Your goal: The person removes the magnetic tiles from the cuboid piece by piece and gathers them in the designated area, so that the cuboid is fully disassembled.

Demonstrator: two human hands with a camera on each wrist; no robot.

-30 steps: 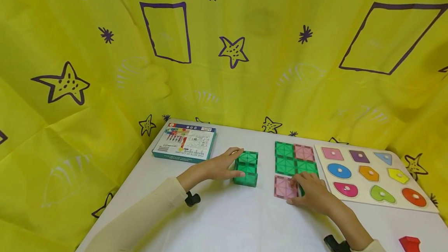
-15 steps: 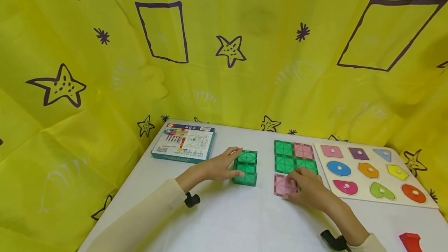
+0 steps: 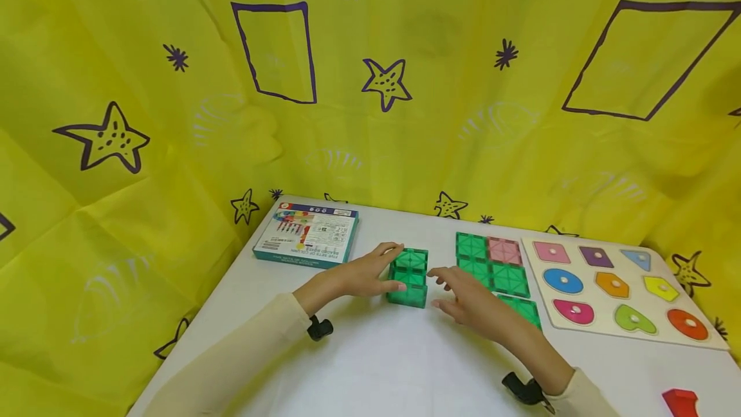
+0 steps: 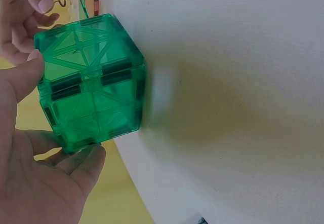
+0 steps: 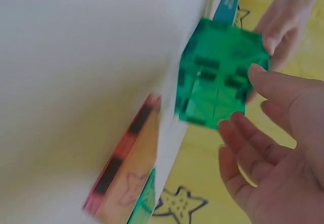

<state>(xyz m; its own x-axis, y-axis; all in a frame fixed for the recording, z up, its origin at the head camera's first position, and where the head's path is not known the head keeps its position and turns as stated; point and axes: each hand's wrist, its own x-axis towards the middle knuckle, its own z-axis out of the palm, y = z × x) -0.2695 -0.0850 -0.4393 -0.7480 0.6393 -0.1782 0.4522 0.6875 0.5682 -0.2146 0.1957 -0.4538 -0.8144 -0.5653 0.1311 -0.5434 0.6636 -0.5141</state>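
Observation:
My left hand [image 3: 365, 275] grips a box of translucent green magnetic tiles [image 3: 408, 277] from its left side, thumb at the near face and fingers at the far side. In the left wrist view, the green box [image 4: 91, 89] shows its ribbed faces and dark magnet strips. My right hand [image 3: 471, 301] is at the right of the box, fingers spread and slightly bent, with nothing between them. In the right wrist view, its thumb overlaps the green box [image 5: 217, 74]. A pink tile [image 5: 124, 153] shows low in that view.
Flat green tiles [image 3: 473, 246] and a pink tile [image 3: 505, 251] lie at the right back. Another green tile [image 3: 521, 309] is partly under the right forearm. Beyond stands a shape puzzle board [image 3: 628, 314]. A boxed toy [image 3: 307, 233] lies back left, a red piece [image 3: 681, 402] front right.
My right hand has moved left from the near pink tile to beside the green box, and its fingers have spread. The green tile it covered now shows. The left hand keeps its grip.

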